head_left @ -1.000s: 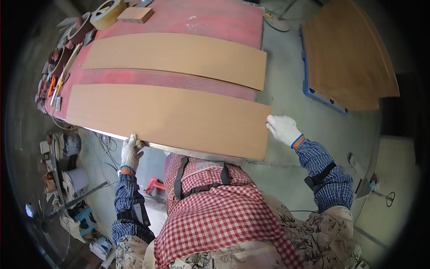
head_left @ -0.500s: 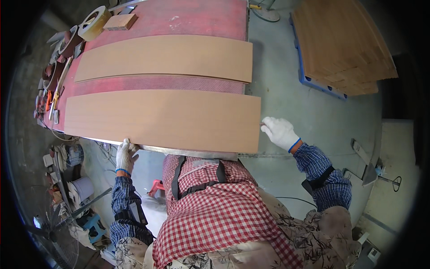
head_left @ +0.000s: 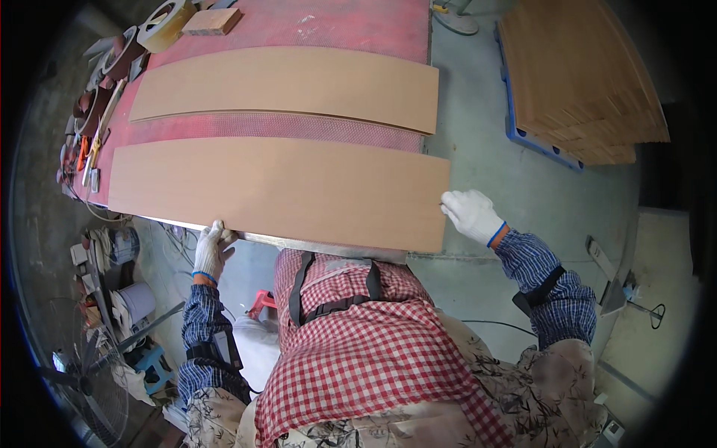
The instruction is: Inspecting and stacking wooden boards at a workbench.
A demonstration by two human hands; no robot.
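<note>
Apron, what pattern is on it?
The apron is red-and-white checked, seen best in the head view.

Soft, fairly even light covers the near tan board and washes out detail on the gloved right hand, while a small bright glare shows by the fan at the dim lower left. Fisheye distortion bows the far tan board; black vignetting swallows the corners, and detail softens toward the rim.

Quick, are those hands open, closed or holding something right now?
Left hand: partly curled at the front edge of the nearer brown board; grip unclear.
Right hand: closed, beside the board's right end; whether it holds anything can't be told.
</note>
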